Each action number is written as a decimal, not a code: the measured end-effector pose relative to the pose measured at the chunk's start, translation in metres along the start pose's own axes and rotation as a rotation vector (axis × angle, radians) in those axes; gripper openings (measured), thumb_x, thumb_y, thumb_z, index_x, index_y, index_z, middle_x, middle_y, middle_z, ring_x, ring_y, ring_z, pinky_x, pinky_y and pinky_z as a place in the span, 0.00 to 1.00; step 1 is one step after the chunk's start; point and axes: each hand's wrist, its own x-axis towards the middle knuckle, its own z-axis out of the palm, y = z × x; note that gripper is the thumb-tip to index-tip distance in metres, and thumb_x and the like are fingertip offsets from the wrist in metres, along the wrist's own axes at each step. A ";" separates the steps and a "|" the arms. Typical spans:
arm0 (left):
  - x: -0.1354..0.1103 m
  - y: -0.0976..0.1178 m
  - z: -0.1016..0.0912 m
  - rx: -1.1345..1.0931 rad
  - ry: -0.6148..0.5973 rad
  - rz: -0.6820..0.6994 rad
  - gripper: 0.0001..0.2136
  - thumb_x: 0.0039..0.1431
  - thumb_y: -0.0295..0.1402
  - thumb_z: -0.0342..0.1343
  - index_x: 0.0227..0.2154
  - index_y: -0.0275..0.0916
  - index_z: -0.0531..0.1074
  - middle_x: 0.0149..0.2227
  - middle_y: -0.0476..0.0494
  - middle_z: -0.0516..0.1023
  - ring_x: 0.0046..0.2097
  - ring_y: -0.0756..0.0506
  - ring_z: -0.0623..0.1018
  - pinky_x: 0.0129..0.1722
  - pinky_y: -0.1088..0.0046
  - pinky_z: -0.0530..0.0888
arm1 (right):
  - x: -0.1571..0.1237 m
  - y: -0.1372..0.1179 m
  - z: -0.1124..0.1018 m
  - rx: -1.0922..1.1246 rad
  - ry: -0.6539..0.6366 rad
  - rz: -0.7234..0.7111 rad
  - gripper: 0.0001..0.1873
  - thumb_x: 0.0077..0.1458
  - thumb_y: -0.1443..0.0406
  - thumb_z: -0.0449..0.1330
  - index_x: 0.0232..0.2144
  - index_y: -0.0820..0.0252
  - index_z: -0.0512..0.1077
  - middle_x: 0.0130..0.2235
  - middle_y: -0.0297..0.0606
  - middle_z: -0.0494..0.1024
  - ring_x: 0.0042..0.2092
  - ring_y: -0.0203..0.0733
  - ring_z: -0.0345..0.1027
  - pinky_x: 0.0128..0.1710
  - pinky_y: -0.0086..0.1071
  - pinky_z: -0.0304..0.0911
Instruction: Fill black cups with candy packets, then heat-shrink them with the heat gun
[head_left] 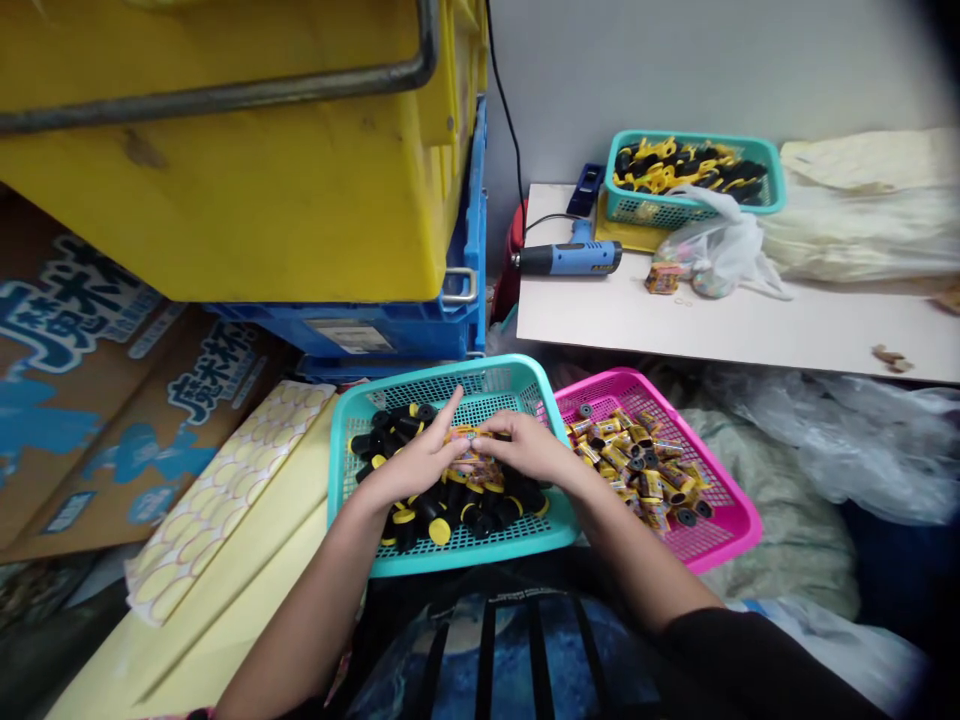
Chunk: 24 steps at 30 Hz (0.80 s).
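Over a teal basket (352, 420) on my lap, my left hand (416, 460) and my right hand (529, 445) pinch a small item wrapped in yellow-orange printed film (471, 437) between them. The left index finger points up and away. Beneath the hands lie several black cylinders with yellow caps (431, 520). To the right, a pink basket (724, 525) holds several cylinders that wear the printed wrap (637, 470).
Sheets of round yellow labels (217, 490) lie at left, beside cardboard boxes (90, 390) and stacked yellow (247, 170) and blue crates (420, 330). A white table (720, 320) behind carries a blue heat gun (570, 257), another teal basket (694, 175) and plastic bags (712, 250).
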 end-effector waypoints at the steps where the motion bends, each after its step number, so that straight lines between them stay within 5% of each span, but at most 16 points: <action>1: -0.002 0.002 0.001 -0.048 -0.004 -0.014 0.36 0.58 0.38 0.55 0.66 0.46 0.45 0.53 0.38 0.73 0.46 0.41 0.79 0.49 0.58 0.73 | 0.002 0.001 0.001 0.020 -0.015 0.003 0.10 0.54 0.60 0.59 0.28 0.61 0.76 0.30 0.35 0.73 0.36 0.38 0.66 0.39 0.32 0.57; 4: -0.004 0.003 -0.001 -0.145 -0.048 -0.103 0.37 0.58 0.38 0.54 0.66 0.46 0.41 0.48 0.38 0.77 0.38 0.43 0.81 0.42 0.59 0.77 | 0.001 0.005 0.000 0.129 0.046 0.100 0.10 0.50 0.60 0.62 0.24 0.61 0.74 0.28 0.33 0.71 0.34 0.37 0.65 0.39 0.31 0.57; 7: -0.005 -0.003 -0.007 -0.112 -0.023 -0.128 0.35 0.57 0.37 0.56 0.65 0.47 0.48 0.50 0.37 0.76 0.40 0.42 0.81 0.41 0.60 0.77 | -0.006 0.005 -0.005 0.309 0.118 0.248 0.16 0.46 0.55 0.65 0.21 0.62 0.70 0.26 0.32 0.71 0.32 0.36 0.63 0.36 0.31 0.56; 11: -0.006 -0.005 -0.005 -0.024 0.237 -0.036 0.32 0.49 0.35 0.63 0.59 0.45 0.62 0.55 0.37 0.72 0.55 0.39 0.73 0.53 0.58 0.70 | -0.012 -0.002 -0.009 0.522 0.172 0.322 0.22 0.40 0.50 0.67 0.20 0.62 0.67 0.26 0.32 0.72 0.31 0.35 0.61 0.35 0.30 0.55; 13: -0.006 -0.001 0.005 -0.148 0.298 0.002 0.29 0.50 0.38 0.62 0.56 0.42 0.64 0.53 0.36 0.73 0.55 0.39 0.72 0.53 0.58 0.70 | -0.012 -0.006 -0.007 0.560 0.164 0.312 0.21 0.39 0.51 0.68 0.20 0.62 0.68 0.25 0.32 0.72 0.30 0.34 0.61 0.35 0.30 0.56; 17: -0.004 0.007 0.028 -0.466 0.236 -0.035 0.30 0.44 0.37 0.67 0.51 0.39 0.66 0.38 0.43 0.79 0.40 0.44 0.79 0.41 0.67 0.76 | -0.011 -0.012 -0.001 0.602 0.093 0.217 0.18 0.44 0.52 0.66 0.26 0.61 0.72 0.29 0.33 0.74 0.34 0.37 0.65 0.39 0.32 0.59; 20: -0.004 0.007 0.036 -0.492 0.387 0.015 0.27 0.42 0.33 0.68 0.47 0.39 0.67 0.27 0.51 0.77 0.31 0.49 0.79 0.36 0.73 0.75 | -0.012 -0.011 0.002 0.567 0.083 0.179 0.16 0.47 0.54 0.64 0.26 0.61 0.73 0.30 0.33 0.74 0.36 0.37 0.65 0.41 0.32 0.59; 24: -0.009 0.006 0.033 -0.430 0.507 0.050 0.19 0.45 0.35 0.66 0.40 0.38 0.68 0.23 0.51 0.79 0.27 0.49 0.79 0.30 0.75 0.75 | -0.014 -0.006 0.003 0.630 0.145 0.213 0.14 0.48 0.55 0.62 0.27 0.61 0.71 0.27 0.31 0.68 0.30 0.34 0.60 0.33 0.28 0.56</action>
